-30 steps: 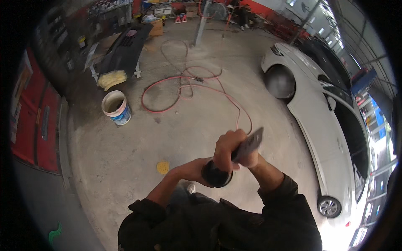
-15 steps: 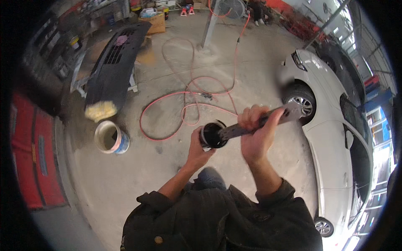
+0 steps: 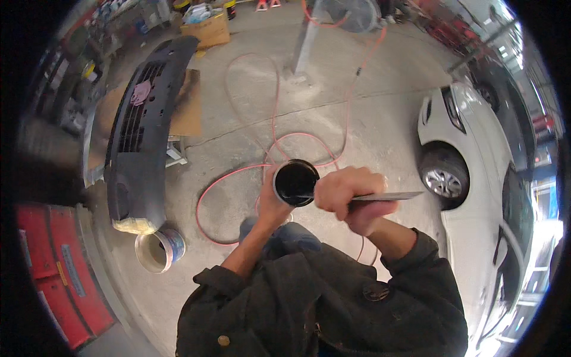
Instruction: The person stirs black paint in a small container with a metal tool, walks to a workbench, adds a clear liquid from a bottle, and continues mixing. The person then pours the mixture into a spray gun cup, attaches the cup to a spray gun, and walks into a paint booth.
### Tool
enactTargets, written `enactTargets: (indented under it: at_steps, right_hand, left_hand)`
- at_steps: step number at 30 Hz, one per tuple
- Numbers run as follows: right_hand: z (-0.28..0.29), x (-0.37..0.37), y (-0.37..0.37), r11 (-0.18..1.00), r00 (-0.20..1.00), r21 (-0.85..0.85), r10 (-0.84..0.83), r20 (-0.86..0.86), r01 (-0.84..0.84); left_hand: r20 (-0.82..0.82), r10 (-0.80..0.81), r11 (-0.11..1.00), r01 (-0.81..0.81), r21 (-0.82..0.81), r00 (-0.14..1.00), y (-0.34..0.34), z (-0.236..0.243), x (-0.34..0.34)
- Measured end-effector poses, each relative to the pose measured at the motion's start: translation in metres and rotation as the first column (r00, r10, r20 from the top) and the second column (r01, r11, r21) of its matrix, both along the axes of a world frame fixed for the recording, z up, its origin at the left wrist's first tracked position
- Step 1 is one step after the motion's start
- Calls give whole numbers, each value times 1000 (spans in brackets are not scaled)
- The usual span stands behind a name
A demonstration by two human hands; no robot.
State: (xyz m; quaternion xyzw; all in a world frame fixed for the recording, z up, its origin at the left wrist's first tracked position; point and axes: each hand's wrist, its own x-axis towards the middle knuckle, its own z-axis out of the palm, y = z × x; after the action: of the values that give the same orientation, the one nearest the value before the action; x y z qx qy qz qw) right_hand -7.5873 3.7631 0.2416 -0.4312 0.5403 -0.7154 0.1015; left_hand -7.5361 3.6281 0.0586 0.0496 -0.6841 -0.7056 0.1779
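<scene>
My left hand is wrapped round the side of a small round container, which I hold up in front of my body. Inside it is black liquid that looks like paint, and its open top faces up at me. Close beside it on the right, my right hand grips a flat grey mixing stick. One end of the stick points right, seen nearly edge-on. Its other end runs from under my fingers into the container's mouth, where it is mostly hidden.
At left, a dark car bumper with a pink cloth lies on a stand. A white bucket is on the floor near its masked end. A red air hose loops ahead. A white car stands right, red cabinets left.
The stick has swung from a raised slant to nearly level, with its wide face turned away. More of the container's inside now shows. The bumper and car appear lower in view.
</scene>
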Motion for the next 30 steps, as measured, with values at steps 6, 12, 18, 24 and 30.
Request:
enactTargets:
  at_steps: [6,12,18,24,30]
  right_hand:
    - [-25,-191,-83,994,991,-104,-21,130,34]
    - [-25,-393,-217,798,789,-239,-410,458,553]
    - [-20,-564,-339,922,851,-193,-209,482,336]
    - [6,-742,-465,826,816,-124,563,130,-550]
    - [-30,-961,-606,841,781,-50,521,344,-539]
  left_hand:
    - [122,98,994,-102,30,988,-84,9,-181]
    - [74,121,982,-109,-153,990,-195,-33,-382]
    - [-27,-94,983,89,-159,995,-322,7,-560]
    - [146,-651,756,654,32,745,-474,12,-706]
    - [124,-486,872,489,11,865,-613,-14,-877]
